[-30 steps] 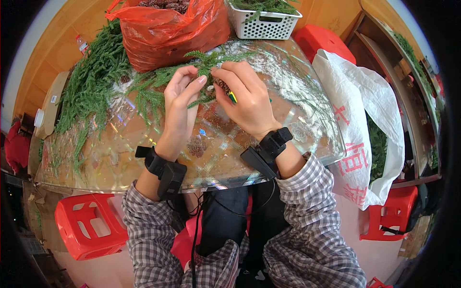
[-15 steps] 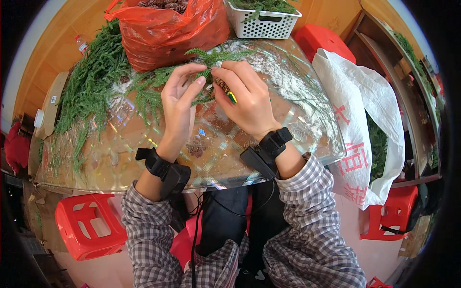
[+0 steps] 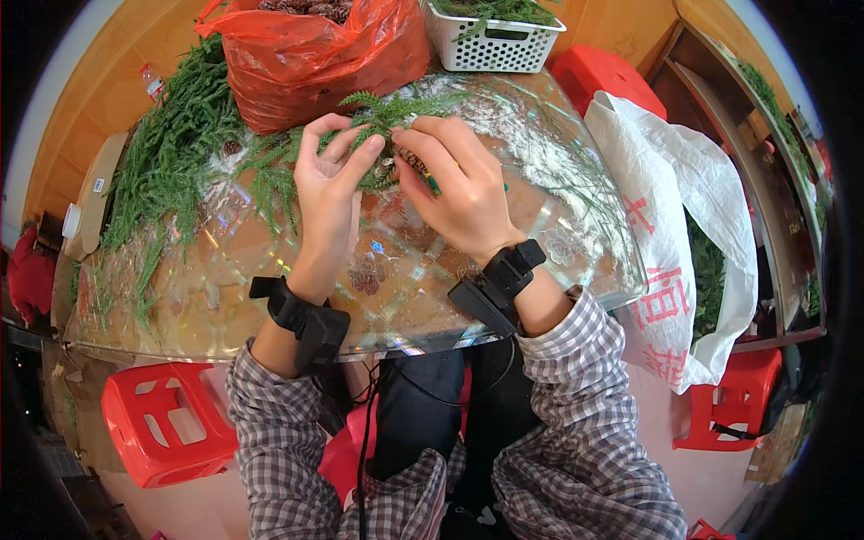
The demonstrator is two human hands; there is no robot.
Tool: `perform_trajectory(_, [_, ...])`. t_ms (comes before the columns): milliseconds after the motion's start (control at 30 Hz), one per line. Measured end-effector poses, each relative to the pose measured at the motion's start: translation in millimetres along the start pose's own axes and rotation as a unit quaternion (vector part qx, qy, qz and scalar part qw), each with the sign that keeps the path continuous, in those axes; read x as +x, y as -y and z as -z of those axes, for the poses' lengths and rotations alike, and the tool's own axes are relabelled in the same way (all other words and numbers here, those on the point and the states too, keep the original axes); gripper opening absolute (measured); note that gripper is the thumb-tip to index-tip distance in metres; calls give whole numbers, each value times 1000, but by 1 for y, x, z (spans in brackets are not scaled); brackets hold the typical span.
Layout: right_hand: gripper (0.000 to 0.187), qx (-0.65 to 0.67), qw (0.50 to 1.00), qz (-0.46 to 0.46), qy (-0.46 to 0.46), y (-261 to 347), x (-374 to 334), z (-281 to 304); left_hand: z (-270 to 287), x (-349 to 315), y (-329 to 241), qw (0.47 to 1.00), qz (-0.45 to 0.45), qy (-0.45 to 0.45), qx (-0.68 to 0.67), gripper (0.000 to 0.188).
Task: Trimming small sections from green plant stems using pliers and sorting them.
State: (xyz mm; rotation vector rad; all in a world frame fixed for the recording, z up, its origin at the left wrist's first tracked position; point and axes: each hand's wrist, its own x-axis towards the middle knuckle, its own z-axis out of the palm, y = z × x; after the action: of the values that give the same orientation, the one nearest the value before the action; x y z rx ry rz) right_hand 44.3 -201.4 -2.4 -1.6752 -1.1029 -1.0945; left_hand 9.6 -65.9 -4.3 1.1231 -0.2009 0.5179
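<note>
Green sprig (image 3: 389, 109) just nearside of the red bag (image 3: 315, 76); left hand (image 3: 326, 180) curled at it, can't tell if pinching; right hand (image 3: 461, 175) wrapped round a pinecone (image 3: 413, 161); sprig's probably light, bendy; pinch the stem

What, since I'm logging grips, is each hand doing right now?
Left hand: partly curled beside the sprig; whether it pinches anything cannot be told.
Right hand: closed around a pinecone and something green, mostly hidden.
</note>
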Motion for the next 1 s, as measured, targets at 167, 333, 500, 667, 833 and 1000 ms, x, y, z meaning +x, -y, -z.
perform_trajectory(167, [31,-16,1000,9,-7,-3,-2,-1,5,1,-2,998,62,14,18,21])
perform_trajectory(333, [31,-22,1000,7,8,-2,-3,-1,13,4,1,996,89,19,15,24])
perform_trajectory(500, [29,-31,999,-6,31,-2,-4,-4,14,5,3,986,163,42,9,20])
perform_trajectory(667, [28,-36,999,-8,35,-4,-5,-2,17,8,4,978,176,84,68,16])
perform_trajectory(833, [28,-36,999,-9,27,-3,-4,-2,18,9,6,973,87,106,185,19])
perform_trajectory(1000, [28,-38,999,-16,24,-3,-5,-3,22,12,9,958,49,133,249,22])
